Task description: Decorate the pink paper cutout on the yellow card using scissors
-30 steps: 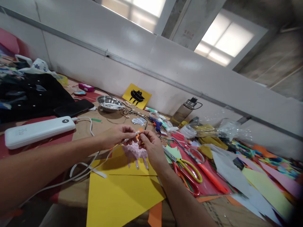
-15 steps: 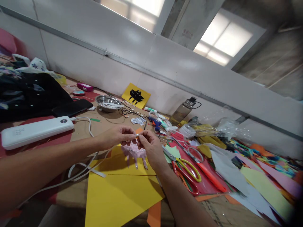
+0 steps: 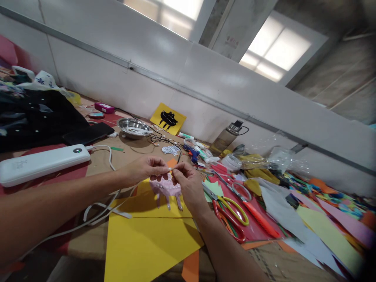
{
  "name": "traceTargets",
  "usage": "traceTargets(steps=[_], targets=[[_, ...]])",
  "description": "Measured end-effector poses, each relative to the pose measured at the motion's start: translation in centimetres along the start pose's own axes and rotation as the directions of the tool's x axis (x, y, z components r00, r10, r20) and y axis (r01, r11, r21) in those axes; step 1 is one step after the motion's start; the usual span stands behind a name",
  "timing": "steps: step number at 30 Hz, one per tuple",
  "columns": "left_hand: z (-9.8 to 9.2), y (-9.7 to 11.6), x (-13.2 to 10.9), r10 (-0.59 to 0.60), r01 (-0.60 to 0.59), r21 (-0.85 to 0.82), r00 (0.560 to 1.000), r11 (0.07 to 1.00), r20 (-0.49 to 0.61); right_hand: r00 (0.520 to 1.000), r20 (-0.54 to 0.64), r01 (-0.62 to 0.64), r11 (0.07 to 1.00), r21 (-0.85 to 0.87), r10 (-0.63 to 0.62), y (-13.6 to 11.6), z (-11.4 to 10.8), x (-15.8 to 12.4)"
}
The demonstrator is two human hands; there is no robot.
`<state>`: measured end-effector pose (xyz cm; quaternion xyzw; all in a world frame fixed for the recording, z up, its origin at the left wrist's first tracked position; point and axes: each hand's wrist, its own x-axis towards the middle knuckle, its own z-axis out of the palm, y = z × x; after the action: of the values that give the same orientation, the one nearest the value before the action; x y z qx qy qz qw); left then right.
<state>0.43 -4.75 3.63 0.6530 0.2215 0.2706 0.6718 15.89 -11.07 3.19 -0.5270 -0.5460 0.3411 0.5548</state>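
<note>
My left hand [image 3: 149, 169] and my right hand [image 3: 188, 182] meet fingertip to fingertip over the work. Between the pinched fingers shows a tiny pale, shiny piece, perhaps a bead; it is too small to name for sure. Below them lies a pink cut-out [image 3: 167, 190] with drip-like legs and rows of small pearly dots, its top partly hidden by my fingers. It rests on yellow card [image 3: 147, 243]. Red-and-yellow-handled scissors [image 3: 232, 211] lie right of my right hand.
A metal bowl [image 3: 125, 131] stands behind my left hand. A white power bank [image 3: 44, 162] with a cable lies left. Against the wall leans a yellow card with a black cut-out [image 3: 168, 119]. A bottle [image 3: 225, 139], an orange-red-handled tool [image 3: 261, 219] and paper scraps [image 3: 326, 231] lie right.
Both hands stay almost in place, fingertips still together at the tiny piece. The whole view has shifted very slightly.
</note>
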Motion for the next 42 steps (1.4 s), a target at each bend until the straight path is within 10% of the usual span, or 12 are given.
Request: traceTargets(steps=[13, 22, 42], targets=[[-0.14, -0.55, 0.26, 0.037, -0.046, -0.215, 0.998, 0.976, -0.045, 0.995, 0.101, -0.015, 0.982, 0.187, -0.004, -0.79, 0.12, -0.43], [-0.17, 0.04, -0.13, 0.125, -0.123, 0.062, 0.992, 0.991, -0.032, 0.990, 0.113, -0.107, 0.964, 0.243, 0.081, -0.67, 0.34, -0.32], [0.25, 0.18, -0.33, 0.131, -0.123, 0.127, 0.990, 0.984, -0.056, 0.985, 0.109, -0.154, 0.971, 0.181, 0.135, -0.64, 0.46, -0.28]])
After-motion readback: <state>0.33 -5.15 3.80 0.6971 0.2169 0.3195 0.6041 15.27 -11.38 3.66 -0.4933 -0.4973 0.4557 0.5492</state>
